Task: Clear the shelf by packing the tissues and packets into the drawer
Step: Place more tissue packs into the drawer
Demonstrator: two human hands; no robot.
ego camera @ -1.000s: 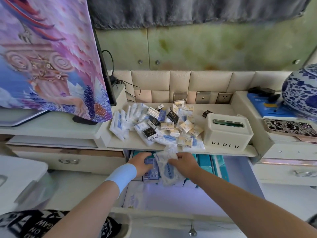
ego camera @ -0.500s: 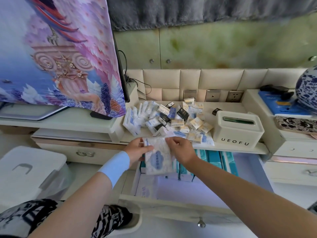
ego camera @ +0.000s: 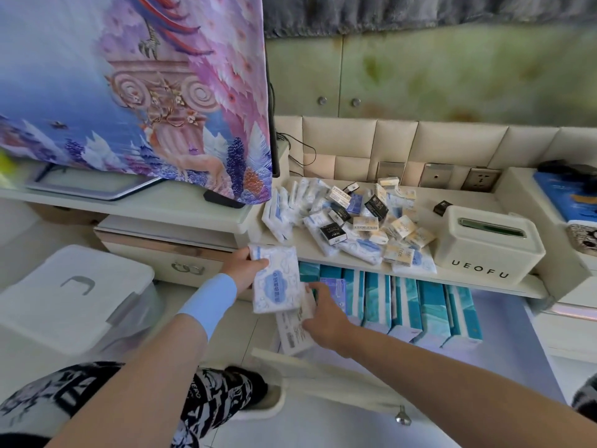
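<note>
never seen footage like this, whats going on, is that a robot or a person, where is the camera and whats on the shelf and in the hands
No robot here: these are a person's two bare arms, filmed by one wide-angle camera worn on the head, looking down. The left hand, with the blue wristband, grips a white-and-blue tissue pack just in front of the shelf. The right hand reaches into the open drawer below, onto the packs there; whether it grips one I cannot tell. On the shelf lie a pile of small tissue packs and packets and a white box marked UEOFU. A row of teal packs stands in the drawer.
</note>
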